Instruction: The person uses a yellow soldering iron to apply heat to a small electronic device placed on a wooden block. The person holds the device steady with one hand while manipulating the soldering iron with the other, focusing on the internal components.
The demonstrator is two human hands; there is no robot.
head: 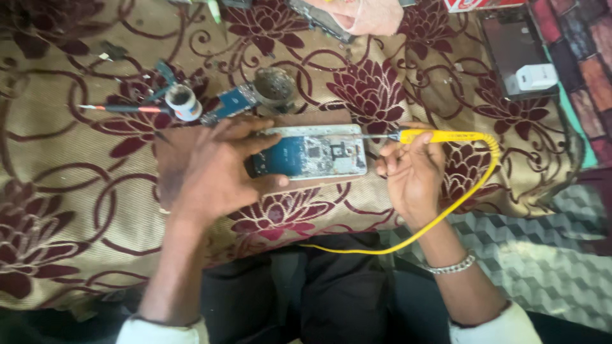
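Now: left hand (213,169) steadies opened phone (309,153) | right hand (411,172) holds yellow soldering iron (440,136)

A cloth (76,191) with dark red flowers and swirls on a tan ground covers the surface. On it, at upper left, lies a small round white pot (183,102), with a thin red-and-black tool (124,109) just beside it. A blue circuit board (231,104) rests next to a round grey metal holder (274,85). At upper right a dark phone (515,54) carries a white charger block (534,78). Grey patterned flooring (548,261) shows at lower right.
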